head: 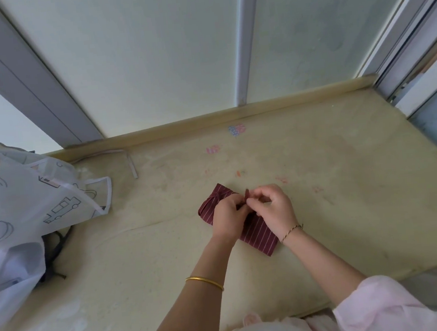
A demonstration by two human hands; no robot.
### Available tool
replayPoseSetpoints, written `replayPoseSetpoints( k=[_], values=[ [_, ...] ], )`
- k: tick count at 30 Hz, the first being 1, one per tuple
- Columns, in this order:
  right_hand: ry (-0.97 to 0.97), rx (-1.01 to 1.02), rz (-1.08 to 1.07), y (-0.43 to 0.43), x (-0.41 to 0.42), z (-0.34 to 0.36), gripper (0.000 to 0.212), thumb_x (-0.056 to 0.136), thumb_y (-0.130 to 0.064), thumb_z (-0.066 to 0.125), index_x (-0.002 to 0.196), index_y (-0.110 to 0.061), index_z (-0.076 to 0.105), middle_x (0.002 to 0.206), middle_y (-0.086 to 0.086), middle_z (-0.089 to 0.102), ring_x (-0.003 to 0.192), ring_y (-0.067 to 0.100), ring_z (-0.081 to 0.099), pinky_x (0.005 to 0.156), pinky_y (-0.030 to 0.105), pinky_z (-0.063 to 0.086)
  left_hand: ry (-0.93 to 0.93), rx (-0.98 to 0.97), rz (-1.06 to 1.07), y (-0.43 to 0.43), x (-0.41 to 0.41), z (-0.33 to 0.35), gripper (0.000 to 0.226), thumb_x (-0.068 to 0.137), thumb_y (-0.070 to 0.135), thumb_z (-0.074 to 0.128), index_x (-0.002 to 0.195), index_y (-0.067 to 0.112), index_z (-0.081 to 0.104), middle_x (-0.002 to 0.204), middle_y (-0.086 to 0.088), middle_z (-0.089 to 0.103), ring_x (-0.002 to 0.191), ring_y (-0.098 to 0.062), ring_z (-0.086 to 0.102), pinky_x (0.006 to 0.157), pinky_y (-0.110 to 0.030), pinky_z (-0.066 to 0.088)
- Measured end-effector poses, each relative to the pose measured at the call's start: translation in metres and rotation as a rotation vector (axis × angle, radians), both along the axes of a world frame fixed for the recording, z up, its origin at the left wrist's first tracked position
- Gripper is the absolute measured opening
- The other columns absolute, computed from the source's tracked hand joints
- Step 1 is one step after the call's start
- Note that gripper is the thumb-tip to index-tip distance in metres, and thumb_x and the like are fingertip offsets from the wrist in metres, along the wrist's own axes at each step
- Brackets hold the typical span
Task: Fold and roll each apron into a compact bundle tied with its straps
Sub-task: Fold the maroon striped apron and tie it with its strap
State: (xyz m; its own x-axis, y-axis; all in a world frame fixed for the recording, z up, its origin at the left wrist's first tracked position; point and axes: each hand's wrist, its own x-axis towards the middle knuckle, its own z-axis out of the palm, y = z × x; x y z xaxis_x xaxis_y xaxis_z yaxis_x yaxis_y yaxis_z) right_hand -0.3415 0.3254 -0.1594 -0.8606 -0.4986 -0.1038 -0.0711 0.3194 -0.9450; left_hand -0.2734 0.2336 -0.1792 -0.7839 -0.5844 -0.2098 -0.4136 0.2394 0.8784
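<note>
A dark red apron with thin white stripes [257, 235] lies rolled into a compact bundle in the middle of the beige counter [347, 179]. A strap crosses its far end. My left hand [227, 217] rests over the bundle's middle and pinches a strap end. My right hand [272, 208] is right beside it, fingers curled, pinching the other piece of dark red strap that sticks up between both hands. The knot itself is hidden under my fingers.
A heap of translucent white aprons with cartoon prints [29, 205] lies at the left, its white straps [129, 160] trailing onto the counter. A dark strap [57, 247] peeks from beneath the heap. Frosted window panels [147, 52] rise behind the counter's raised back edge.
</note>
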Motion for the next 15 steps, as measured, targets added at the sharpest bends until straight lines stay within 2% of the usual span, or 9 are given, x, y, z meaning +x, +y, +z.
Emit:
replayPoseSetpoints(
  k=[2, 4, 7, 9, 12, 15],
  values=[
    [-0.047, 0.060, -0.007, -0.002, -0.009, 0.004, 0.038, 0.084, 0.006, 0.050, 0.107, -0.023, 0.062, 0.113, 0.001, 0.050, 0.069, 0.013, 0.056, 0.053, 0.015, 0.048, 0.012, 0.041, -0.032, -0.003, -0.001, 0.003, 0.007, 0.088, 0.012, 0.063, 0.085, 0.011, 0.069, 0.083, 0.001, 0.069, 0.072, -0.010, 0.061, 0.076, -0.030, 0.052],
    [-0.026, 0.249, 0.123, -0.006, -0.019, 0.004, 0.047, 0.089, 0.007, 0.039, 0.126, -0.016, 0.056, 0.117, 0.002, 0.049, 0.066, 0.011, 0.053, 0.049, 0.013, 0.045, 0.020, 0.080, -0.065, -0.005, 0.000, 0.005, 0.011, 0.091, 0.011, 0.060, 0.086, 0.015, 0.067, 0.087, 0.001, 0.069, 0.070, -0.004, 0.057, 0.077, -0.025, 0.051],
    [0.078, 0.498, 0.311, -0.013, -0.029, 0.004, 0.039, 0.093, 0.002, 0.038, 0.123, -0.010, 0.060, 0.111, 0.010, 0.063, 0.081, 0.011, 0.051, 0.063, 0.015, 0.045, 0.029, 0.127, -0.062, -0.006, 0.003, 0.008, 0.015, 0.095, 0.013, 0.055, 0.087, 0.017, 0.066, 0.081, 0.002, 0.067, 0.067, -0.004, 0.055, 0.070, -0.015, 0.047],
    [0.128, 0.575, 0.345, -0.015, -0.031, 0.007, 0.033, 0.095, -0.002, 0.039, 0.117, -0.008, 0.064, 0.096, 0.008, 0.062, 0.075, 0.012, 0.051, 0.070, 0.024, 0.047, 0.041, 0.162, -0.016, -0.007, 0.002, 0.008, 0.017, 0.095, 0.014, 0.054, 0.085, 0.014, 0.068, 0.079, 0.001, 0.068, 0.064, -0.004, 0.056, 0.063, -0.009, 0.045],
    [0.189, 0.624, 0.321, -0.014, -0.029, 0.011, 0.028, 0.097, -0.007, 0.042, 0.113, -0.007, 0.065, 0.089, 0.007, 0.061, 0.073, 0.019, 0.054, 0.076, 0.030, 0.050, 0.064, 0.223, 0.056, -0.006, 0.001, 0.008, 0.016, 0.096, 0.013, 0.053, 0.094, 0.012, 0.069, 0.078, 0.000, 0.069, 0.061, -0.003, 0.057, 0.063, -0.013, 0.046],
    [0.221, 0.540, 0.174, -0.010, -0.019, 0.009, 0.018, 0.093, -0.007, 0.049, 0.098, -0.005, 0.067, 0.089, 0.011, 0.067, 0.079, 0.027, 0.064, 0.076, 0.044, 0.054, 0.070, 0.309, 0.106, -0.007, 0.000, 0.012, 0.017, 0.096, 0.011, 0.053, 0.098, 0.010, 0.069, 0.078, -0.001, 0.070, 0.058, 0.000, 0.057, 0.059, -0.012, 0.046]
  ],
)
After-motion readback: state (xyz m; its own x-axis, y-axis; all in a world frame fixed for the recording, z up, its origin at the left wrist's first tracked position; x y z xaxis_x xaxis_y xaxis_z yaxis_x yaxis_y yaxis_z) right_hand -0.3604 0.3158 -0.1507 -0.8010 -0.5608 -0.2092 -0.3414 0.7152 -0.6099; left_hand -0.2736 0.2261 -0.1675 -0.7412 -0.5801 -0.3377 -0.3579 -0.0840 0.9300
